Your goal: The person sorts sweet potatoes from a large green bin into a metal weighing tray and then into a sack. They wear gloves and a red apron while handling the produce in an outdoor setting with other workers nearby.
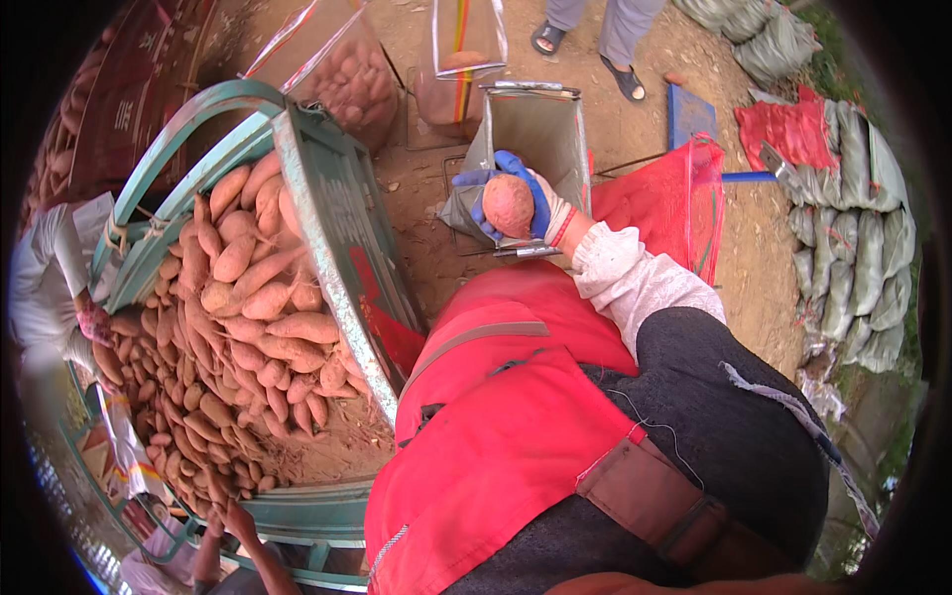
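Observation:
My right hand [541, 204], in a blue and white glove, is closed around a rounded, pinkish sweet potato [508, 206]. It is over the near part of an open grey woven sack [535, 123], whose mouth is spread on a metal frame. How much the sack holds is hidden from this angle. My left hand is out of view. To the left, a large heap of sweet potatoes [253, 305] lies in a teal metal cargo bed [335, 223] with worn paint. The red apron [491, 439] on my body covers much of the lower middle.
A red mesh bag [654, 216] stands right of the sack. Transparent bags [353, 85] holding sweet potatoes stand beyond the bed. A person's sandalled feet [625, 78] are ahead. A co-worker's gloved hand [94, 323] and another person's hands [230, 520] reach the heap. Grey sacks [855, 238] lie right.

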`<state>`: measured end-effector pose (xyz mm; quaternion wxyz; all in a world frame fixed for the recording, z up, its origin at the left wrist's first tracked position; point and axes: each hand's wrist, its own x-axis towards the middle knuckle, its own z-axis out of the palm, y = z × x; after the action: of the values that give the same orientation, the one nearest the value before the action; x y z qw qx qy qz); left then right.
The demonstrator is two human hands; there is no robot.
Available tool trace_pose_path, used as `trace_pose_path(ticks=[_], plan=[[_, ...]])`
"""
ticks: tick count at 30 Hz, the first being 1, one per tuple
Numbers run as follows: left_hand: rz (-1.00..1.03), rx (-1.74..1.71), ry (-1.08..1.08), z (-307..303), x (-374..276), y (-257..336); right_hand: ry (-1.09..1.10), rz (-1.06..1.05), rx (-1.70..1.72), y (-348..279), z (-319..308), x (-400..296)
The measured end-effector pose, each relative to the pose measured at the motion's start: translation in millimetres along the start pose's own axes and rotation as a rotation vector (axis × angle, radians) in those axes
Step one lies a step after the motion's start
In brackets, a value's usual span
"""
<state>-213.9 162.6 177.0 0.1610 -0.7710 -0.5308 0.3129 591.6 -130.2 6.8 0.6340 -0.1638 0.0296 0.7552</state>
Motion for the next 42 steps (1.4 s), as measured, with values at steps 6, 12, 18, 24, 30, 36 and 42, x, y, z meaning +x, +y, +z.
trace_pose_path(ticks=[6, 12, 18, 24, 30, 36, 42], plan=[[0.181, 0.118, 0.03, -47.9, 49.9, 49.9, -0.153, -0.161, -0.011, 11.4, -23.5, -66.9], [0.525, 0.212, 0.324, -60.8, 38.5, 62.4, 0.323, -0.461, 0.015, -48.8, -96.1, -226.9], [0.749, 0.436, -0.309, -31.4, 9.3, 114.4, 0.861, -0.896, 0.077, -107.7, -207.3, -401.9], [-0.262, -1.519, -0.657, 21.0, -111.3, 314.0, 0.67, -0.742, -0.078, -135.1, -293.2, -483.6], [-0.573, -1.676, -0.207, -0.5, -166.7, 370.1, 1.273, 0.028, -0.285, -123.6, -329.8, -451.6], [-0.511, -1.765, -0.176, 31.5, -152.8, 387.9, 1.42, 0.365, -0.836, -163.6, -290.4, -346.4], [-0.646, -2.306, -0.081, -57.1, -54.3, 405.5, 1.28, 0.29, -1.185, -206.0, -180.3, -253.5]])
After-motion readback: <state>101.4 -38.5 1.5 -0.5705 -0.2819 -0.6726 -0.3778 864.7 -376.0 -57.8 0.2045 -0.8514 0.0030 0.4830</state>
